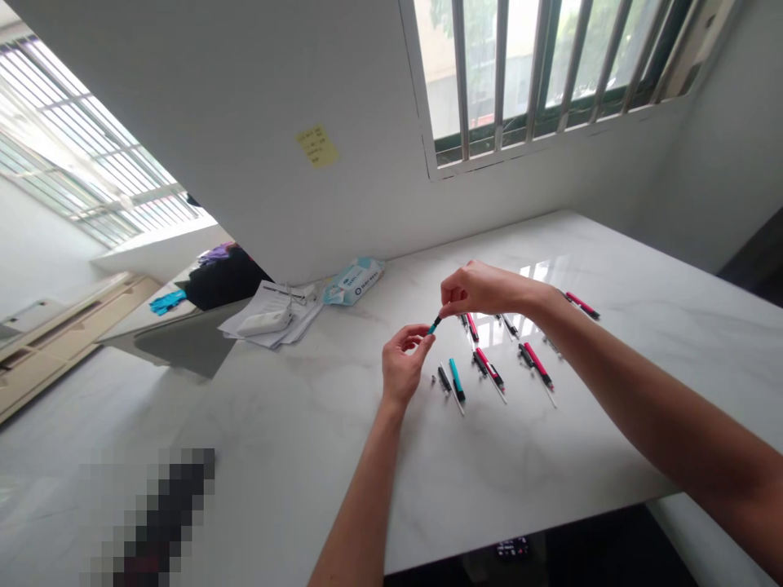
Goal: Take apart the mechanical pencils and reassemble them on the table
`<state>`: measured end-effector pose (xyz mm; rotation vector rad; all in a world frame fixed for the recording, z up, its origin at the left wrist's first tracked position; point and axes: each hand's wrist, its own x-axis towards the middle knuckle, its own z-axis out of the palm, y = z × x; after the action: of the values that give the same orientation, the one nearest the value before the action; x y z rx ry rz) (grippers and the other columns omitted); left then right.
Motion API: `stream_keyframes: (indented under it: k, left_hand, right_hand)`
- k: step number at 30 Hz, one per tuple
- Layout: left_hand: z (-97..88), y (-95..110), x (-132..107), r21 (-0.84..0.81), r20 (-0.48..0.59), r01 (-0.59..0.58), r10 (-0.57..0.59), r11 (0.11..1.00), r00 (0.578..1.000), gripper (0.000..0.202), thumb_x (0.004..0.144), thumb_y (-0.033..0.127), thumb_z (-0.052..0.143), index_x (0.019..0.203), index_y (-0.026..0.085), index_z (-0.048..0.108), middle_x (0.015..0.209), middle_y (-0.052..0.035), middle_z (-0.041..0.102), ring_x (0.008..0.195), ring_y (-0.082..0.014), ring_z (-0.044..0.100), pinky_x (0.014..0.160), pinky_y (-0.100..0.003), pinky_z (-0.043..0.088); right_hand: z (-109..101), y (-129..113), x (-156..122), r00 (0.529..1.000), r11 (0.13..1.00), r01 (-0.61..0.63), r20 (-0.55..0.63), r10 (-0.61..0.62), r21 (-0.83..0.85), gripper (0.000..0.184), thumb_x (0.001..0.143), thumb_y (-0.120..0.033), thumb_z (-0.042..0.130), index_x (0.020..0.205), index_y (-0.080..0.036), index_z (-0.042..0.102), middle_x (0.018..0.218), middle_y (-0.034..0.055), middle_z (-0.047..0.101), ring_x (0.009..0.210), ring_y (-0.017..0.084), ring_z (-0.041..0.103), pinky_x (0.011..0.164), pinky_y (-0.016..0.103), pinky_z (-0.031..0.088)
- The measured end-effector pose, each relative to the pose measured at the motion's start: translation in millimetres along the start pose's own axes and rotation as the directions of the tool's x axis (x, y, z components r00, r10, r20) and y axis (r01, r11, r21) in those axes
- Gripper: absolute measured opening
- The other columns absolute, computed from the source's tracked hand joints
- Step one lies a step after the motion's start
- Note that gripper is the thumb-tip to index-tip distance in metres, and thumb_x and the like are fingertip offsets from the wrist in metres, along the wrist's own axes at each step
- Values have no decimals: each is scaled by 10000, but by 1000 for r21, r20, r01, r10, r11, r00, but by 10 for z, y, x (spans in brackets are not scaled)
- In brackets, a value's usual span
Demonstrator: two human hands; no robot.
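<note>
Both my hands hover over a white marble table (294,440). My right hand (483,289) pinches a small teal and black pen part (435,325) at its fingertips. My left hand (404,359) is curled just below it, its thumb and fingers closing toward the same piece. On the table under my hands lie a teal pen barrel (456,379), a black pen piece (444,378) and several red and black pens (489,368) with thin refills beside them.
A pack of wipes (353,281) and a stack of papers with a white device (269,319) lie at the back left by the wall. One red pen (582,305) lies apart at the right. A barred window is above.
</note>
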<state>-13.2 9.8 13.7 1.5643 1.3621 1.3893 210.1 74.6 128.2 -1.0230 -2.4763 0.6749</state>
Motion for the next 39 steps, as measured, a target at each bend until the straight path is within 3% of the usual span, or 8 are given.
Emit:
stream_keyframes:
  k: [3,8,13,20,27,29,33,39]
  left_hand:
    - [-1,-19,8,10,-7,-7,7,1000,1000,253,826,410,813,991,219,795,938,-47,770,801,-164,674,822,-300,531]
    - [22,-15,12,-22,-14,-7,6,1000,1000,262,821,410,819,994,215,797,925,-46,769,813,-165,676,837,-297,527]
    - [42,10,0,7,1,-35,35,999,999,225,830,395,807,971,220,796,918,-45,771,779,-161,668,822,-301,532]
    - [47,41,-26,118,-9,-114,116,986,993,176,859,364,769,968,226,780,938,-35,772,786,-160,670,836,-306,514]
    - [29,9,-9,103,-12,-99,101,990,995,189,858,366,770,981,222,777,913,-34,762,777,-159,661,819,-302,512]
    - [30,6,-11,99,-12,-106,108,989,994,184,858,360,771,979,222,777,924,-36,765,781,-160,659,824,-303,513]
    - [33,17,-15,106,-10,-121,123,987,992,182,863,360,768,983,223,778,941,-42,769,792,-165,661,834,-307,518]
    - [27,27,-5,91,-16,-106,108,990,994,187,859,365,773,983,224,779,940,-44,769,788,-165,662,829,-306,520]
  right_hand:
    - [22,-14,-4,999,996,-19,-36,16,-82,322,935,-474,703,815,-185,777,732,54,730,648,161,623,622,320,403]
    - [-40,-49,-90,998,998,60,-34,-59,23,309,890,-369,738,1155,-212,764,882,47,763,746,165,664,686,307,451]
    - [-91,-87,-139,997,997,80,-10,-81,-9,187,913,-272,657,1002,-192,800,822,42,753,728,156,649,682,306,434]
    - [-12,-51,-110,999,992,-43,19,45,-115,371,1001,-433,587,815,-181,785,691,52,698,613,146,582,631,332,370]
    - [-17,-11,-113,999,998,41,5,-41,-44,258,922,-382,677,1086,-206,769,815,40,741,717,162,638,663,312,414]
    - [-1,-10,-100,999,998,33,22,-31,-57,228,941,-370,643,966,-191,781,786,45,736,691,154,629,655,311,410]
    - [38,-25,-81,999,993,-45,6,46,-112,390,1005,-416,561,788,-167,769,684,61,701,577,140,568,615,332,380]
    - [-53,-1,-128,1000,1000,12,-13,-12,-19,368,909,-448,706,1185,-213,772,897,64,767,752,182,655,681,332,435]
